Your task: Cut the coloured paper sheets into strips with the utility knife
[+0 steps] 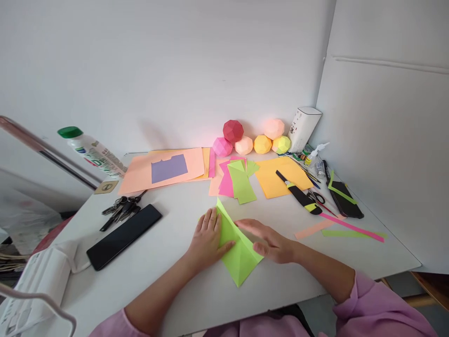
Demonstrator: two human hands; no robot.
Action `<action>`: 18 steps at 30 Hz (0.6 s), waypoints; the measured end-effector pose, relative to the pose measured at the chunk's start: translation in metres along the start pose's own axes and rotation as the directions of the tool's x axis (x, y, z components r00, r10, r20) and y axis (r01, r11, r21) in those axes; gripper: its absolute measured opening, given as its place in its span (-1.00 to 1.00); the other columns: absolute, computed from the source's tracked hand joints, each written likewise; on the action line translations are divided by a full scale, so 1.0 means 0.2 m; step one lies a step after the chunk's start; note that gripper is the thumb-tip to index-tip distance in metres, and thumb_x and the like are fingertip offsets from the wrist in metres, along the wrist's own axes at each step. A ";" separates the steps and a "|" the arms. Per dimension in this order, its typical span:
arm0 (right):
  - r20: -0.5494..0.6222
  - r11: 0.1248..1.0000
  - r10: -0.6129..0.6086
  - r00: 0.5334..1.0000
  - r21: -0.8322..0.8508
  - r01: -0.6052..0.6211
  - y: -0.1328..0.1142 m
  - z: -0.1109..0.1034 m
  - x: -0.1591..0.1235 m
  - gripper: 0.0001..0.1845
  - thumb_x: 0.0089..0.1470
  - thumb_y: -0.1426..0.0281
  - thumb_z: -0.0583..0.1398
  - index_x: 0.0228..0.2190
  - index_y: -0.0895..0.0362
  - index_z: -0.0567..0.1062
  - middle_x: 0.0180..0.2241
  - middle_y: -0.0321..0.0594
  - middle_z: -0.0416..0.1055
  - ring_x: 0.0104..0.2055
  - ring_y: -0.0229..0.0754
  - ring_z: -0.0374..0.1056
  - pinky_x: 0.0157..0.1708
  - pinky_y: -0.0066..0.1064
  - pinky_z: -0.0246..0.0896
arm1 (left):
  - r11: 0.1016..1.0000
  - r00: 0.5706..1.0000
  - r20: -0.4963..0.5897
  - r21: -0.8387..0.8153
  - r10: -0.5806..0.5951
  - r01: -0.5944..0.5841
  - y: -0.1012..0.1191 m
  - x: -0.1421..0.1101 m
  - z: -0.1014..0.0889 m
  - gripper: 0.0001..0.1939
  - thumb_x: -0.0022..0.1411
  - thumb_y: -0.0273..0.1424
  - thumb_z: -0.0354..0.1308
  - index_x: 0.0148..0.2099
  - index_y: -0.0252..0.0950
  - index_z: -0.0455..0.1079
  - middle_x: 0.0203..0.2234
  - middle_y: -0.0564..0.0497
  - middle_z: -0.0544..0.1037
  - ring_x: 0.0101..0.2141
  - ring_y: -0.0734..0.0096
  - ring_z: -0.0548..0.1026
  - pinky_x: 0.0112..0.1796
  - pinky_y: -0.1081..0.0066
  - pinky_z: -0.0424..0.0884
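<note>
A creased sheet of lime-green paper [240, 262] lies near the front of the white table, one corner pointing toward me. My left hand [208, 234] rests flat on its left part, fingers stretched out and thumb reaching over the paper. At the right edge is my right hand [270, 241], with its thumb by the right corner and its fingers extended along the raised upper edge. Thumb and fingers are apart, and no firm grip shows. Part of the sheet is hidden under my left hand.
Behind the sheet lie green paper pieces [242, 185] and orange paper [282, 175]. A utility knife [301, 196], scissors [317, 196] and paper strips [351, 227] are on the right. Keys [122, 208] and a black phone [124, 236] lie left. Faceted paper balls [233, 131] stand by the wall.
</note>
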State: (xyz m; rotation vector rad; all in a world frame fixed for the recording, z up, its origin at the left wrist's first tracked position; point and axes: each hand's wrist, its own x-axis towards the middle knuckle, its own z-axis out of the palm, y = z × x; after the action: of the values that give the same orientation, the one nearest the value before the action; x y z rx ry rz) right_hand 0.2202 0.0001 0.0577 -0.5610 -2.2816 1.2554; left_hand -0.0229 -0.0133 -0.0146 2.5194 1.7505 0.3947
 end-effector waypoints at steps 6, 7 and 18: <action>0.281 0.956 0.090 0.955 -0.295 -0.003 0.01 0.10 -0.01 -0.28 0.24 0.07 -0.03 0.25 0.27 0.08 0.31 0.08 -0.14 0.36 0.00 -0.31 0.29 -0.06 -0.35 | 0.879 0.985 0.056 -0.445 -0.164 0.172 -0.12 0.08 -0.16 -0.65 0.12 -0.46 -0.11 -0.19 -0.25 0.48 -0.14 -0.08 0.54 -0.07 0.17 0.48 -0.10 0.23 0.45; 0.290 0.937 0.104 0.951 -0.348 0.004 0.02 0.12 0.00 -0.29 0.23 0.07 -0.02 0.23 0.29 0.12 0.30 0.10 -0.12 0.36 0.01 -0.30 0.29 -0.06 -0.37 | 0.824 0.950 0.017 -0.493 -0.310 0.278 -0.14 0.09 -0.18 -0.64 0.10 -0.49 -0.11 -0.18 -0.25 0.47 -0.17 -0.05 0.55 -0.13 0.20 0.51 -0.15 0.25 0.47; 0.267 0.856 0.049 0.963 -0.508 0.098 0.05 0.15 0.01 -0.36 0.24 0.13 0.00 0.16 0.35 0.25 0.27 0.15 -0.04 0.34 -0.02 -0.19 0.29 -0.10 -0.30 | 0.978 0.969 -0.150 -0.047 0.196 -0.205 -0.06 0.07 -0.02 -0.53 0.33 -0.26 -0.15 0.17 -0.37 0.25 0.16 -0.24 0.32 0.20 0.10 0.19 0.14 0.06 0.19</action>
State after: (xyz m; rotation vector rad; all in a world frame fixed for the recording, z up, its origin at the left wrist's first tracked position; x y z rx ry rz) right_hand 0.2027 -0.0148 0.0349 -0.5606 -2.8740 0.7194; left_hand -0.0295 0.0031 -0.0100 2.6932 1.5023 0.6473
